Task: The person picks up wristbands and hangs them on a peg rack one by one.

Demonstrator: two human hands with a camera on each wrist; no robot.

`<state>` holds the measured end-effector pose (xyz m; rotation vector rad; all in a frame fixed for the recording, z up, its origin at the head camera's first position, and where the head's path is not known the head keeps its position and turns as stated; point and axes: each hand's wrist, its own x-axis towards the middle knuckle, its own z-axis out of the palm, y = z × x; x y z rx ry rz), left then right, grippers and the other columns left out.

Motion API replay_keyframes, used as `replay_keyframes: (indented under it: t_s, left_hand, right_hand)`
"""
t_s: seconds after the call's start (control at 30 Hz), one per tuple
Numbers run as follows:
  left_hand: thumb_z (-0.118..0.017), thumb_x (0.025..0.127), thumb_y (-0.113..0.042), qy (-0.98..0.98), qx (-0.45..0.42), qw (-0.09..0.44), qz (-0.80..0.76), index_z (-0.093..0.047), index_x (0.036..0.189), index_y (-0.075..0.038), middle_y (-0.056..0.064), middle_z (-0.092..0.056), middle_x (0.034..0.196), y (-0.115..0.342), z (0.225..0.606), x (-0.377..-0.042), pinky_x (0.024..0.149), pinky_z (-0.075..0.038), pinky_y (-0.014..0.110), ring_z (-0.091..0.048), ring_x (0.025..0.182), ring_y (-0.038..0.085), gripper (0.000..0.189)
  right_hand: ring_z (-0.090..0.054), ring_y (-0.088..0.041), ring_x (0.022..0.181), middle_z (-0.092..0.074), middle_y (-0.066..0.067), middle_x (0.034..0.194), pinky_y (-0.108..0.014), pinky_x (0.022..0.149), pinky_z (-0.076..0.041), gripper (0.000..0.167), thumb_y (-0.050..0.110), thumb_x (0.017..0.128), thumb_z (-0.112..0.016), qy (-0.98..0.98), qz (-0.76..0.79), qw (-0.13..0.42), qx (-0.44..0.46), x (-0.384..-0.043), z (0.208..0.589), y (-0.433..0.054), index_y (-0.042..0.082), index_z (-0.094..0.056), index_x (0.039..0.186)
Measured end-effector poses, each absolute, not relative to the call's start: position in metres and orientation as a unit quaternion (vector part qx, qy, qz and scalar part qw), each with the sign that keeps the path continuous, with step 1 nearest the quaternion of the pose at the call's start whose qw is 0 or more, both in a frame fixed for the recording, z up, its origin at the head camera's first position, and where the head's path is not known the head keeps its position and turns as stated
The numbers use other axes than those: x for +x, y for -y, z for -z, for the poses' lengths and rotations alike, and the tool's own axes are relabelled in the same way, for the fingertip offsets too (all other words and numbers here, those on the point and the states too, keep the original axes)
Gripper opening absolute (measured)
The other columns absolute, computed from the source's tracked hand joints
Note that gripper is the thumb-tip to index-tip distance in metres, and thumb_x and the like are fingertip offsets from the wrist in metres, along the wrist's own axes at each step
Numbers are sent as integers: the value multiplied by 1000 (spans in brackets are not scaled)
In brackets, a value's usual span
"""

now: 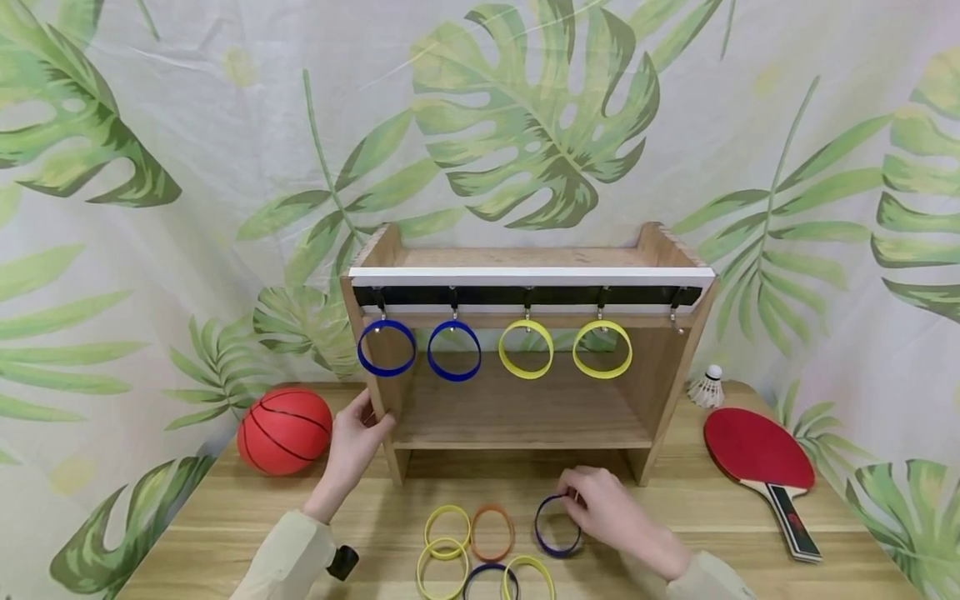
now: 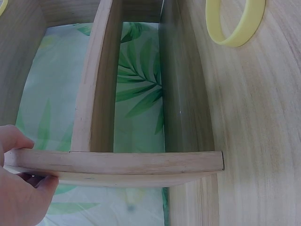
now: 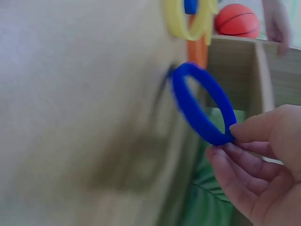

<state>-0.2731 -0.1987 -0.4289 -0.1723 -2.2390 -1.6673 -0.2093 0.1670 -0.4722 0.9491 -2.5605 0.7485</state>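
My right hand (image 1: 603,508) pinches a blue silicone wristband (image 1: 557,550) at its edge, in front of the wooden shelf (image 1: 517,444). The right wrist view has this blue band (image 3: 193,106) tilted, its far end close to the tabletop. With thumb and fingers my left hand (image 1: 356,442) grips the shelf's left side panel (image 2: 131,162). Along the shelf's top front runs a black hook rail (image 1: 487,296). Two blue bands (image 1: 386,372) and two yellow bands (image 1: 527,374) hang from it, while the rightmost hook (image 1: 675,321) holds no band.
On the table (image 1: 675,467) before the shelf lie three yellow bands (image 1: 442,596), an orange band (image 1: 492,558) and another blue band (image 1: 487,567), some overlapping. A red basketball (image 1: 285,432) sits at left; a shuttlecock (image 1: 707,390) and a red table tennis paddle (image 1: 757,450) are at right.
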Motion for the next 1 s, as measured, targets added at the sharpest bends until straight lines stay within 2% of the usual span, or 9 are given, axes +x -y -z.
replay_keyframes:
  t_s: [0.33,0.4,0.47,0.5,0.57,0.63,0.73,0.8,1.0]
  left_hand:
    - [-60,86,7,784,-59,168,594,-62,129,1,25,-67,121,199,429,-271,78,-52,7,-63,96,-3,43]
    - [-60,86,7,786,-58,166,593,-62,129,0,24,-67,122,198,429,-271,78,-52,7,-63,98,-2,44]
    - [-60,86,7,786,-58,166,593,-61,130,0,24,-67,123,199,428,-271,78,-52,7,-63,99,-1,45]
    - [-59,86,7,786,-59,167,592,-61,131,0,24,-67,123,199,427,-271,78,-52,7,-63,100,-1,45]
    - [-60,86,7,786,-62,167,592,-61,131,0,24,-66,124,199,426,-271,79,-51,7,-63,101,0,46]
    - [-60,86,6,786,-63,166,592,-61,132,0,23,-66,125,199,425,-271,79,-51,7,-63,101,-1,46]
    - [-60,86,6,789,-63,165,589,-61,131,-1,23,-67,125,199,424,-271,80,-51,7,-62,100,-3,46]
    - [-60,86,6,789,-62,164,589,-61,132,0,23,-67,125,199,424,-271,79,-51,7,-62,99,-5,46]
    - [-61,86,6,788,-60,165,591,-61,132,0,24,-66,125,198,424,-271,80,-51,7,-62,99,-5,46]
  right_hand:
    - [-59,-4,68,-67,3,78,-9,58,-48,22,-5,72,-79,847,-223,319,362,-197,400,-193,10,-68,84]
    - [-60,-5,68,-67,3,80,-8,59,-48,20,-4,75,-78,841,-227,333,362,-192,380,-201,9,-68,87]
    - [-60,-4,68,-67,3,83,-6,59,-47,5,10,88,-73,838,-231,342,359,-187,360,-208,8,-68,89]
    - [-60,-4,68,-68,3,84,-6,58,-47,9,17,92,-70,836,-233,347,355,-185,351,-211,8,-69,89]
    - [-60,-3,70,-68,4,85,-7,59,-48,29,34,99,-58,837,-226,359,344,-179,334,-217,8,-69,90]
    - [-61,-4,71,-69,3,85,-7,62,-49,33,36,99,-56,838,-217,375,333,-175,318,-223,8,-70,91]
    - [-60,-5,72,-69,1,84,-7,66,-49,8,13,88,-72,836,-201,402,315,-173,296,-231,5,-71,91]
    - [-59,-4,73,-69,-2,83,-5,68,-49,16,-3,78,-74,830,-197,422,308,-174,283,-236,4,-71,92]
    - [-51,10,79,-71,-7,83,1,75,-42,20,-6,75,-77,819,-197,467,268,-188,261,-254,1,-72,92]
